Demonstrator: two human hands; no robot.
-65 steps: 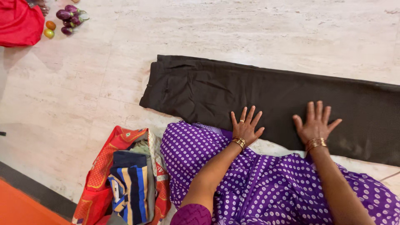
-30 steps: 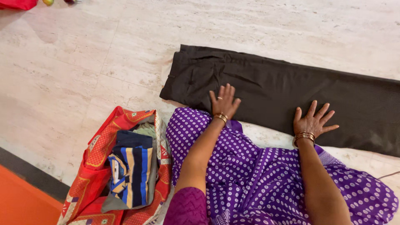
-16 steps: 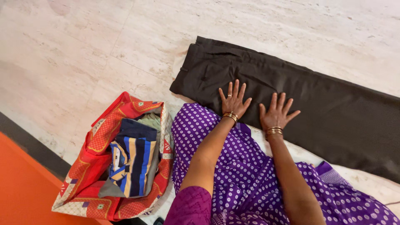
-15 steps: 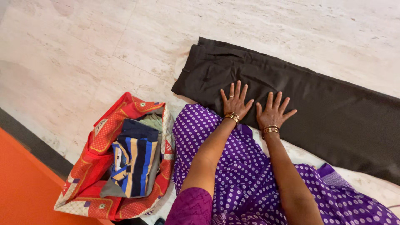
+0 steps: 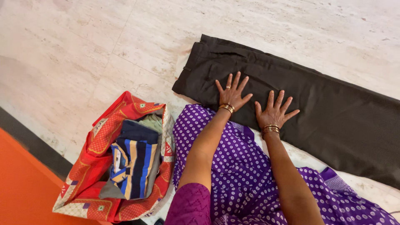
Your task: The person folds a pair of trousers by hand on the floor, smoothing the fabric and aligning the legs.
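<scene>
Left hand (image 5: 231,94) and right hand (image 5: 274,111) lie flat, palms down and fingers spread, side by side on dark trousers (image 5: 308,100), gripping nothing. The trousers lie folded lengthwise on a pale stone floor (image 5: 83,50). A red cloth bag (image 5: 104,141) holding striped folded clothes (image 5: 133,164) sits to the left, beside the purple dotted dress (image 5: 233,166).

dark trousers (image 5: 316,104) leg ends cut off by right edge; red cloth bag (image 5: 96,166) contents partly hidden.
</scene>
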